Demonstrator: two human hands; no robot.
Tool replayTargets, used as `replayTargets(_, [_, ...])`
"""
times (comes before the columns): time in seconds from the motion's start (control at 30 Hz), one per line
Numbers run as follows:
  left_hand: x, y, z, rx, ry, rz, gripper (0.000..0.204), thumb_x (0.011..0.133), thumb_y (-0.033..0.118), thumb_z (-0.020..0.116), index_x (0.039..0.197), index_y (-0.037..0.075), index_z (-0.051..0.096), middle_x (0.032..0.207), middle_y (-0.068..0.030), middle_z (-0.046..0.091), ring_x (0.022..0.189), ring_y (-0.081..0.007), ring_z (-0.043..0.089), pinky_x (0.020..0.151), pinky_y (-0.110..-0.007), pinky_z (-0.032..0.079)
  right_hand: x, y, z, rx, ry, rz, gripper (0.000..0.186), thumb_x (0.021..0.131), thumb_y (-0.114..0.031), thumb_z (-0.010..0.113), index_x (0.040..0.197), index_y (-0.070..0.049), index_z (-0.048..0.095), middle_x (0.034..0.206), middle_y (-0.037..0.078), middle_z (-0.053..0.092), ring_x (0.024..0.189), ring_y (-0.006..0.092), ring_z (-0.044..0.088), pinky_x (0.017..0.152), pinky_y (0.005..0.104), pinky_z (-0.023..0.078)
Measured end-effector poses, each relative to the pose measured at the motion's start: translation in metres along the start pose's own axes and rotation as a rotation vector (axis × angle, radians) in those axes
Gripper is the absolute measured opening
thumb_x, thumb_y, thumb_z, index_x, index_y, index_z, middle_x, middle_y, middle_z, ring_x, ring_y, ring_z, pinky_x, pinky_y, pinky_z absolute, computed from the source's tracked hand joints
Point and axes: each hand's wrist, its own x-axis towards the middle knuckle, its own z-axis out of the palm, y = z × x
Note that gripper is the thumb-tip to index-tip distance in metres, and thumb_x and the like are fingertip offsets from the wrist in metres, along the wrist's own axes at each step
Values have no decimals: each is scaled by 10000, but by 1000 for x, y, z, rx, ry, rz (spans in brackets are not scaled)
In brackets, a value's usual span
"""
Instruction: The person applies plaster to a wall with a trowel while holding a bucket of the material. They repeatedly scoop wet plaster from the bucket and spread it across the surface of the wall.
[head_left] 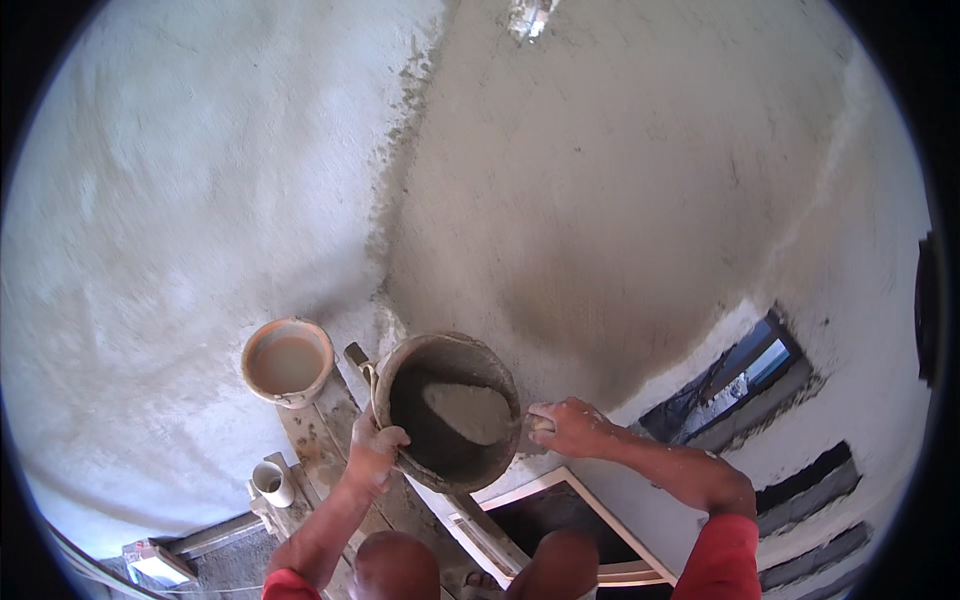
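Note:
A mortar-crusted bucket [455, 345] is tilted toward me in front of the wall, and I can see down into it. My left hand [375, 447] grips its left rim, thumb over the edge. On the bucket's right side, my right hand [572, 428] is closed around the pale, stubby handle of what looks like a trowel [541, 423]. Inside the bucket lies a smooth grey rounded patch of mortar [468, 412]; whether the trowel's blade is under it, I cannot tell.
A clay-coloured basin [288, 322] of murky water and a white cup [272, 483] stand left, by wooden planks [345, 470]. Damp plaster [600, 180] covers the wall's right part. A framed opening [565, 520] lies below; slot-like openings [745, 370] are at right.

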Motion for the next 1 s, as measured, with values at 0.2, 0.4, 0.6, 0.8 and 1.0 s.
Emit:
replayTargets(0.2, [-14,85,33,-108,127,67,553,686,-55,541,1239,-52,558,1094,-105,656,963,-204,636,840,-308,527,1,-26,-107,28,22,-142,505,855,-320,685,1266,-35,610,921,285,686,917,437,679,851,475,543])
replayTargets(0.4, [-38,175,60,-109,236,132,589,714,-27,526,1303,-44,521,1139,-81,645,989,-175,609,888,-279,492,-6,-111,-272,101,50,-227,421,816,-219,749,1146,-5,600,953,243,692,942,401,685,831,449,546])
replayTargets(0.6, [-76,275,72,-10,368,111,597,716,2,526,1310,-46,503,1179,-107,624,1048,-189,599,940,-304,479,-18,-196,-430,221,-51,-407,450,783,-173,760,1151,36,605,890,172,684,805,266,675,762,363,524])
replayTargets(0.8, [-93,325,82,18,445,143,603,704,-9,514,1305,-50,493,1190,-122,613,1060,-209,598,963,-314,473,1,-178,-489,716,-316,-62,501,815,-237,742,1248,-18,621,929,87,701,773,196,666,741,340,549])
replayTargets(1.0, [-85,326,110,111,424,114,651,679,60,531,1313,-80,493,1178,-146,623,1068,-230,599,952,-320,476,-6,-69,-626,85,740,430,596,917,-346,671,1400,-50,485,1151,113,626,923,186,631,844,366,525])
